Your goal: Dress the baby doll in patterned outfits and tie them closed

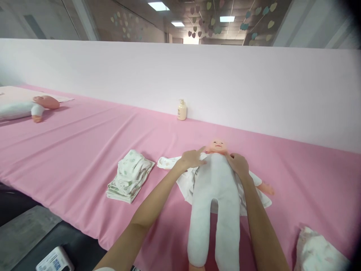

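Note:
A baby doll (216, 180) with a white cloth body lies on its back on a pink-covered table, its head away from me. Spread beneath it is a white patterned baby shirt (186, 186), one sleeve stretched out to the left. My left hand (193, 159) is at the doll's shoulder on the left, thumb and forefinger around the shirt's edge. On the other side of the neck, my right hand (239, 164) has its fingers closed at the shoulder, on the shirt's edge as far as I can see. The doll's hand on the right lies bare on the pink cover.
Folded patterned baby clothes (131, 175) lie left of the doll. A cream pump bottle (182, 110) stands by the white wall. Another doll (36, 107) lies far left. A patterned cloth bundle (320, 250) is at lower right, a white device (55, 259) at lower left.

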`<state>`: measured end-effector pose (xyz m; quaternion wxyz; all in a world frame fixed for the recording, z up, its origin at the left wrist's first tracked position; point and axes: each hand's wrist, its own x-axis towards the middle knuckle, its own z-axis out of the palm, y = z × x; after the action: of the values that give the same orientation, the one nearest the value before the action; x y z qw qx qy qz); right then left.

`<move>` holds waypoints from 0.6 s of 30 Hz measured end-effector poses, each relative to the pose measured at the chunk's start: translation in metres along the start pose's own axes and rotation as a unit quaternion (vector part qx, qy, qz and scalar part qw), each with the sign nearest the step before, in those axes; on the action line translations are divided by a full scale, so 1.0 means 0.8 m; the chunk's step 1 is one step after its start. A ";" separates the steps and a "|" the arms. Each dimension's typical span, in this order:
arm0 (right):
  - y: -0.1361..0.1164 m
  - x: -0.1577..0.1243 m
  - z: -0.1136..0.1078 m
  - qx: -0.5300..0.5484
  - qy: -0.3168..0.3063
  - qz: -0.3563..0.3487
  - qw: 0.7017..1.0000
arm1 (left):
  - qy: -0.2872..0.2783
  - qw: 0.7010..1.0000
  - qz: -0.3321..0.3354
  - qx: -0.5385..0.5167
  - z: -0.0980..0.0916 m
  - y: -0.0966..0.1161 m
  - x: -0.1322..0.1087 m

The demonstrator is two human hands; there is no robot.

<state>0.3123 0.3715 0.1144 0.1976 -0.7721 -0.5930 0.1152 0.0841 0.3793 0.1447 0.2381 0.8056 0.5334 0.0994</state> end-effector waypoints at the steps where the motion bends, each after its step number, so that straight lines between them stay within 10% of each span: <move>1: 0.002 0.000 0.000 -0.003 0.000 -0.003 1.000 | -0.008 1.000 -0.026 0.007 -0.006 -0.002 -0.004; 10: 0.022 0.001 -0.013 0.006 -0.077 -0.037 0.996 | -0.028 0.953 0.101 -0.284 -0.048 0.002 -0.029; 18: 0.069 -0.007 -0.050 0.001 -0.157 0.076 0.985 | -0.213 0.864 0.165 -0.426 0.025 0.070 -0.031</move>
<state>0.3756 0.3473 0.1258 0.0935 -0.7869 -0.5562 0.2505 0.1277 0.3334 0.1575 0.6459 0.7036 0.2343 0.1812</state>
